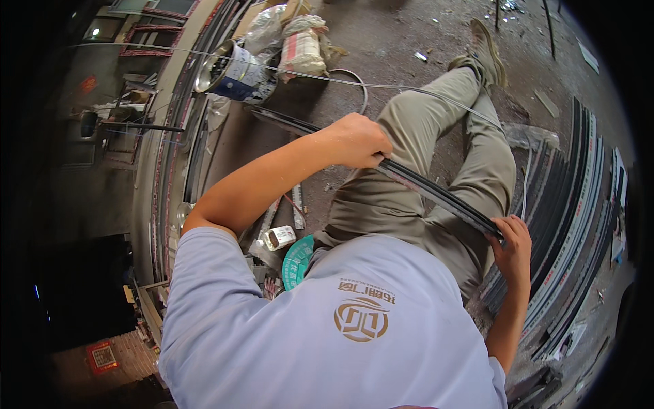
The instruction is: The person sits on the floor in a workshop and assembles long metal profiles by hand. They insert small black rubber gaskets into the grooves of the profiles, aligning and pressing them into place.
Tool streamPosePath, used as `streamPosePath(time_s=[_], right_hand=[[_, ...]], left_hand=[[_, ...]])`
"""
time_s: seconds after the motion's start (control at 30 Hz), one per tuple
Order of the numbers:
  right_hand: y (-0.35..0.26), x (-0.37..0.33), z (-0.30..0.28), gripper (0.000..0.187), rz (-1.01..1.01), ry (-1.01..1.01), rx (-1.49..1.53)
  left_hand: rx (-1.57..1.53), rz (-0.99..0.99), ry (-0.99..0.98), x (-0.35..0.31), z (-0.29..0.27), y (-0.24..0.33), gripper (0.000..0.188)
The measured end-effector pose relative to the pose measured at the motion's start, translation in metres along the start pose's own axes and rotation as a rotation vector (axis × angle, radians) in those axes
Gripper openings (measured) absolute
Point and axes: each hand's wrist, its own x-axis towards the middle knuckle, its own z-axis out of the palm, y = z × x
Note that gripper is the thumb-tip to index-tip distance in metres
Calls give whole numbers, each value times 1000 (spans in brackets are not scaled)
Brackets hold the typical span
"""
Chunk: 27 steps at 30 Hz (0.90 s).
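A long, dark grey profile bar (439, 194) lies slantwise across my lap, from the upper left down to the right. My left hand (357, 141) is closed over it from above near its middle, above my left thigh. At the bar's right end my right hand (512, 247) grips it, thumb and fingers wrapped round the edge. Grooves run lengthwise along the bar. Beyond my left hand the bar continues behind my forearm and shows again at the upper left.
A stack of long profiles (569, 204) lies on the floor to my right. At the upper left are a tipped metal can (238, 73) and a bulging sack (303, 53). A small bottle (278, 237) and a green disc (296, 264) are by my left side. A thin wire (409, 88) crosses above.
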Motion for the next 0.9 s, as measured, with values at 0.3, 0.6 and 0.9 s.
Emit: streamPosePath(time_s=[0.3,0.6,0.9], right_hand=[[-5,-2,0,36,1,18,8],[-7,-4,-2,37,12,1,15],[-7,-14,0,41,53,16,24]], left_hand=[[116,-88,9,-55,-9,-52,21],[99,-106,37,-67,-2,-59,22],[176,-32,33,-67,0,-52,16]])
